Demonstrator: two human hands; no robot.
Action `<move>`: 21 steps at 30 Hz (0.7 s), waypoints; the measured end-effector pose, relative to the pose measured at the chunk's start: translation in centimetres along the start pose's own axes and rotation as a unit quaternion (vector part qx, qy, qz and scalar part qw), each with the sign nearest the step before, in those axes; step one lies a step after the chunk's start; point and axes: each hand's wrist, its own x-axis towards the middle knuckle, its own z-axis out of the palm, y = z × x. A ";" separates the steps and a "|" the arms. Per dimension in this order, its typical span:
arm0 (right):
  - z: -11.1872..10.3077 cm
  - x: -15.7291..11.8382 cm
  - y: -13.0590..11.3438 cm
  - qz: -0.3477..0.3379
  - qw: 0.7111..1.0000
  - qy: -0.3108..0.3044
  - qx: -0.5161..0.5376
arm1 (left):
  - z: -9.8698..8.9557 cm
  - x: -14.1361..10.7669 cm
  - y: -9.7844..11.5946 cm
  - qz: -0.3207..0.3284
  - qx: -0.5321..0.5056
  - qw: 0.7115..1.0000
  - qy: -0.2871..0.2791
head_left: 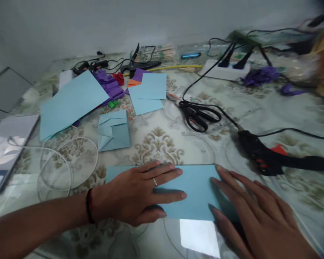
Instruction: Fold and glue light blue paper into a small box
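Observation:
A long strip of light blue paper (194, 181) lies flat in front of me on the patterned table cover. My left hand (140, 190), with a ring and a dark wristband, presses on its left and middle part with the fingers spread. At the paper's right end, my right hand (259, 208) rests with its fingertips on the edge, fingers apart and thumb near the lower corner. A folded light blue paper piece (113, 131) sits just beyond my left hand. Whether the strip has more than one layer, I cannot tell.
Black-handled scissors (197, 115) and a black glue gun (264, 151) lie beyond the strip. Blue sheets (72, 104), smaller blue papers (151, 88) and purple paper strips (108, 82) are farther back. A white power strip (224, 70) has cords trailing forward. A white cable (70, 176) loops at left.

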 end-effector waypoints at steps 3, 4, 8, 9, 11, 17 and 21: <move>0.6 -0.5 0.3 -0.001 1.000 0.008 0.014 | -0.1 -1.0 0.1 -0.014 -0.003 1.000 0.003; 0.7 -0.7 0.4 -0.001 1.000 0.007 0.021 | -0.2 -1.2 0.1 -0.016 -0.004 1.000 0.004; 1.0 -1.0 0.6 0.023 0.998 -0.008 0.053 | -0.2 -1.5 0.1 -0.020 -0.009 1.000 0.012; 0.9 -1.0 0.6 0.025 0.998 -0.009 0.054 | -0.2 -1.5 0.1 -0.021 -0.011 1.000 0.014; 0.6 -0.7 0.5 0.020 0.999 -0.008 0.040 | -0.3 -1.4 0.2 -0.021 -0.017 0.999 0.017; -1.3 0.5 -0.5 0.019 0.999 -0.049 0.010 | -0.1 -1.2 0.8 -0.030 -0.017 0.999 0.003; -1.9 0.7 -0.8 0.038 0.997 -0.071 0.017 | 0.4 -0.9 0.6 0.009 -0.027 1.000 -0.011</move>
